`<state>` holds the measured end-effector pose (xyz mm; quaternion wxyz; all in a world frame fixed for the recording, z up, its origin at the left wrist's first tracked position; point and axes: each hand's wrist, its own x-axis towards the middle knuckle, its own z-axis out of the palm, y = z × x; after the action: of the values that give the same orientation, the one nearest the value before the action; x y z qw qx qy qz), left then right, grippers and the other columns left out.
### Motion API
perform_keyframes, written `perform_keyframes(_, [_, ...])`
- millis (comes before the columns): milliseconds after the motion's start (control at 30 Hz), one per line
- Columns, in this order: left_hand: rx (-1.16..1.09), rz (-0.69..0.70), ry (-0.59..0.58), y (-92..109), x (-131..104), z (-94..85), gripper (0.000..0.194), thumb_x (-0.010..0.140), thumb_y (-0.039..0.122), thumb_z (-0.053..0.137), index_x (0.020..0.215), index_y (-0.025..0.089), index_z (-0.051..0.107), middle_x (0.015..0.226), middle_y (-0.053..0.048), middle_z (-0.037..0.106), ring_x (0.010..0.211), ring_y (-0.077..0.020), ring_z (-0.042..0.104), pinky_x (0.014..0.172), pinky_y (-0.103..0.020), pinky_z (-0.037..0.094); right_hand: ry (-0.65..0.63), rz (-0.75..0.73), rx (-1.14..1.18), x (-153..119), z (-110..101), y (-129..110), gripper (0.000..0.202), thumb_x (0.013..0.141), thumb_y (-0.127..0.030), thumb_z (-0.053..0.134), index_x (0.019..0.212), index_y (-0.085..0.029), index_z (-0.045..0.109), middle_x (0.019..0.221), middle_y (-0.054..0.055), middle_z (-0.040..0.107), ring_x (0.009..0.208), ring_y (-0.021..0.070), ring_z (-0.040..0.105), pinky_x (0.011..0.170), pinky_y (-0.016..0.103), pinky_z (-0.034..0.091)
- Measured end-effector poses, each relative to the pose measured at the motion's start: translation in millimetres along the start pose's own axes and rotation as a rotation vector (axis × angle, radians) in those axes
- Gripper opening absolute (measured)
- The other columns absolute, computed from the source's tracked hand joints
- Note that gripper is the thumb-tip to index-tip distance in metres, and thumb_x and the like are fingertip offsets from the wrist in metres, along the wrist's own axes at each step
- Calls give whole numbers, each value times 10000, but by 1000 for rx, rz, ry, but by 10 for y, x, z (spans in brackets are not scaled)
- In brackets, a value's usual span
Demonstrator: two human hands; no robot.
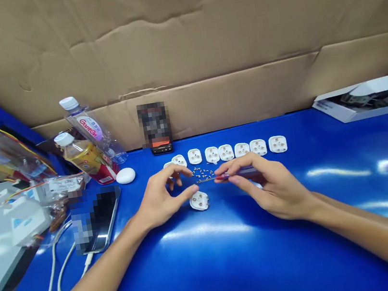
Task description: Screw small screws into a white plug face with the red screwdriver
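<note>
Right hand [271, 183] has its grip closed, thumb and fingertips pinching the red-purple handle of a screwdriver [221, 177], held near level with the shaft toward the left hand [163, 196]; a fingertip pinch probably suits fine turning and aiming. Left grip is parted, thumb and index well apart around the shaft's tip, nothing clearly held; likely posed to steady or feed something small. White shell [199, 201] with metal inserts lies on the tabletop [213, 271] just below the left thumb, inner side up, presumably so its inserts can be reached; thumb contact can't be told. Loose small screws [204, 172] are scattered just beyond the tool, within easy reach. More white shells [226, 153] run in a rough row behind, likely lined up to stay handy and out of the way. Hard to make out: the screwdriver's tip, whether a screw sits on it, and the remaining left fingers, curled. Right fingers cover much of the handle; a white bit behind that hand is mostly hidden. Leftmost row shells overlap, partly behind the left hand. Propped phone [162, 149] is pixelated; white box [344, 113] is cut off at right.
</note>
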<state>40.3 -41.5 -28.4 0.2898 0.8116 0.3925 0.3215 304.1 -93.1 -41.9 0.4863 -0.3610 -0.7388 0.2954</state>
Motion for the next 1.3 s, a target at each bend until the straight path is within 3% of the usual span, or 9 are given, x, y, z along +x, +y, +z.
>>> perform_keyframes(200, [-129,-15,-94,39,-8,22,197,897,302,823,1056,191,790,997,-44,820,817,-175,688,760,-303,511,4,-35,53,-20,14,-65,153,1041,-134,607,1122,-263,622,1155,66,783,1024,192,814,916,316,695])
perform_keyframes(533, [-193,-23,-36,29,-17,36,98,938,253,772,947,183,840,913,-55,834,833,-193,742,792,-294,544,13,-52,68,-16,11,-97,178,1032,-112,614,1122,-265,617,1143,63,782,998,187,821,900,302,698])
perform_keyframes(867, [-280,-8,-45,26,-30,54,166,958,301,769,1036,164,819,951,-79,846,873,-229,813,842,-322,647,18,-59,88,-31,4,-90,157,1032,-132,613,1102,-272,629,1139,65,794,978,216,826,876,349,715])
perform_keyframes(1300, [-224,21,-93,24,-36,45,115,946,230,753,1008,171,831,955,-67,847,850,-194,790,824,-294,621,6,-77,63,-31,-2,-91,175,1024,-105,608,1111,-256,626,1133,75,787,982,197,816,875,328,707])
